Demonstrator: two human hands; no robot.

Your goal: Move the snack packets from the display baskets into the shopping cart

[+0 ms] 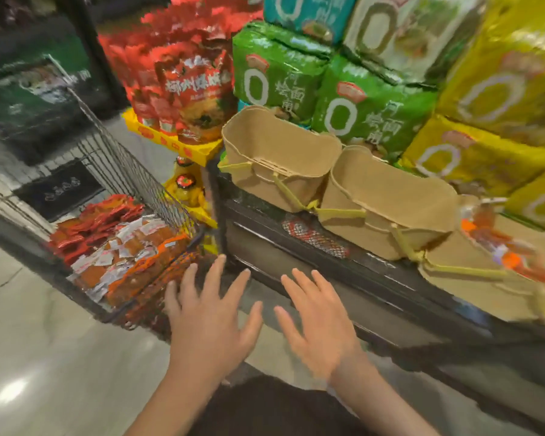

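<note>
So both hands are free right now, left hand and right hand spread wide with nothing in either grip. Looks like between loads: the shopping cart already holds a pile of snack packets. 2 tan baskets look empty; next reach probably goes to the far-right basket, where packets remain.

Tan baskets with pale yellow-green handles. Red, orange and silver-white packets in the dark wire cart. Green bags and yellow bags, each with a white ring; red bags on a yellow tray.
</note>
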